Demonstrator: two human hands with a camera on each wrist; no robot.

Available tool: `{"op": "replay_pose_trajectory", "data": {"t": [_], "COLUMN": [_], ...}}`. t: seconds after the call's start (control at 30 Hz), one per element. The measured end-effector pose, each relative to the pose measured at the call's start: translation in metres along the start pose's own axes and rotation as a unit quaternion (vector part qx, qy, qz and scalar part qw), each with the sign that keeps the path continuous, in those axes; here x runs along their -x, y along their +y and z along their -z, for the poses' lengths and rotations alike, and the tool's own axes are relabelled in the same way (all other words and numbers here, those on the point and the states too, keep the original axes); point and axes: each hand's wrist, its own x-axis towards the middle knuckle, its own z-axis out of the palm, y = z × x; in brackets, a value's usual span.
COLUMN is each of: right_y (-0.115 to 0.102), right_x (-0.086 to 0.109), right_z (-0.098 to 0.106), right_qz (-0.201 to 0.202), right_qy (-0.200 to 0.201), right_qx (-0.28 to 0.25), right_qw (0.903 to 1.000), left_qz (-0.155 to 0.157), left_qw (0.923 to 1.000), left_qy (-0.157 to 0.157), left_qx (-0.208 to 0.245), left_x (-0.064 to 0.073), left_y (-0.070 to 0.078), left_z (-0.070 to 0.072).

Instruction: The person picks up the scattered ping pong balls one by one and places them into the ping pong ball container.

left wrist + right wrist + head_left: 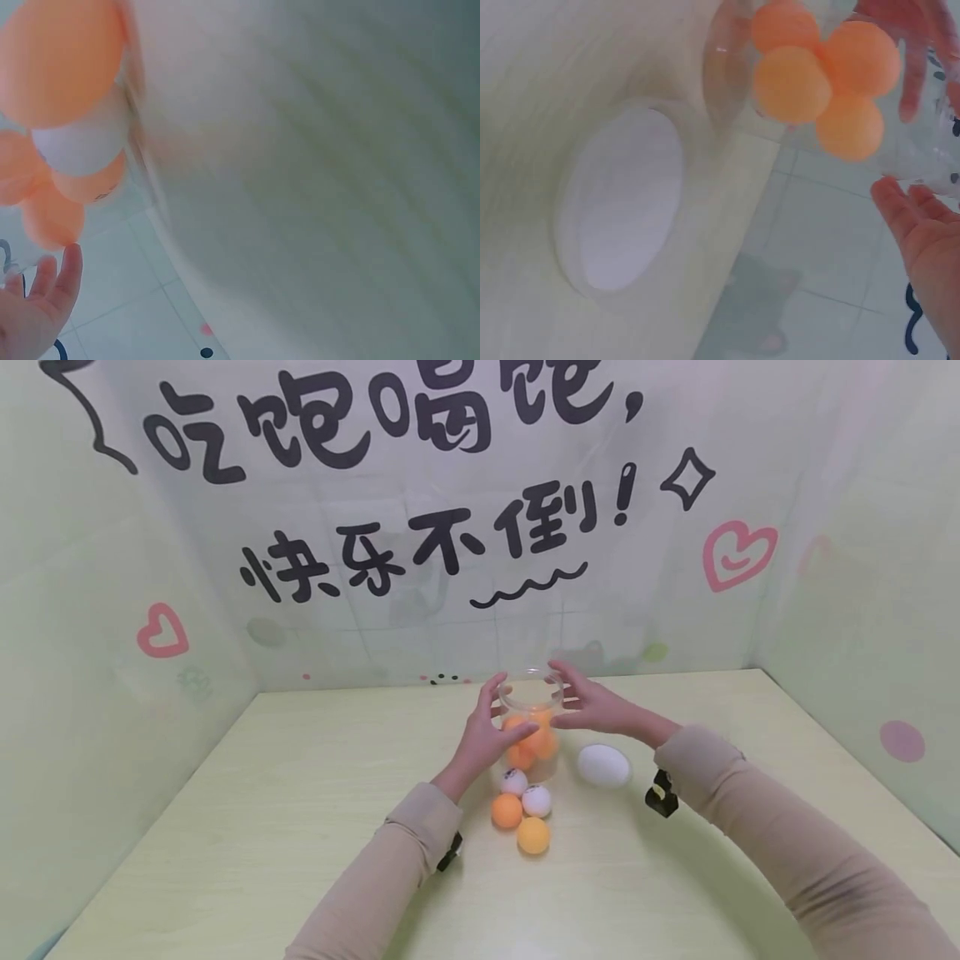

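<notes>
A clear, open-topped jar point(529, 697) stands on the table with several orange table tennis balls point(530, 735) inside. My left hand point(487, 732) holds the jar's left side, its thumb across the front and its fingers curving behind. On the other side my right hand point(592, 702) holds it near the rim, fingers spread round the back. Those right fingers point(904, 206) show beside the wall in the right wrist view. Loose balls lie before the jar: two white balls point(536, 801) and two orange balls point(533, 836). In the left wrist view, left fingers point(69, 277) appear beyond the balls.
A white egg-shaped object point(604, 766) lies right of the jar, below my right forearm; the right wrist view shows it closer. The pale wooden table point(315, 827) is bounded by printed cloth walls point(420, 627) at the back and sides.
</notes>
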Motion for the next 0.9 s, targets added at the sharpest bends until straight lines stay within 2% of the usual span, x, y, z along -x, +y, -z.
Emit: {"op": "replay_pose_trajectory", "data": {"t": [0.17,0.23,0.37,0.6,0.73,0.9], "right_y": [0.025,0.032,0.038,0.039,0.027,0.013], "right_x": [-0.001,-0.001,-0.002,-0.003,0.0,0.005], "right_z": [-0.019,-0.026,-0.034,-0.039,-0.043,-0.046], "right_qz": [0.04,0.055,0.077,0.071,0.069,0.066], "right_qy": [0.048,0.062,0.074,0.098,0.109,0.12], "right_qx": [-0.096,-0.114,-0.114,-0.108,-0.111,-0.109], "right_qw": [0.9934,0.99,0.9877,0.9867,0.9854,0.9846], "left_qz": [-0.002,-0.003,-0.001,0.004,0.021,0.035], "left_qw": [1.0,1.0,1.0,0.9999,0.9996,0.998], "left_qy": [-0.005,-0.006,-0.008,-0.011,-0.013,-0.043], "left_qx": [0.002,0.003,0.002,-0.007,-0.017,-0.03], "left_x": [0.001,0.001,0.0,-0.001,-0.001,-0.001], "left_y": [0.0,0.0,-0.001,-0.001,0.002,0.008], "left_z": [0.0,0.0,0.001,0.001,0.004,0.013]}}
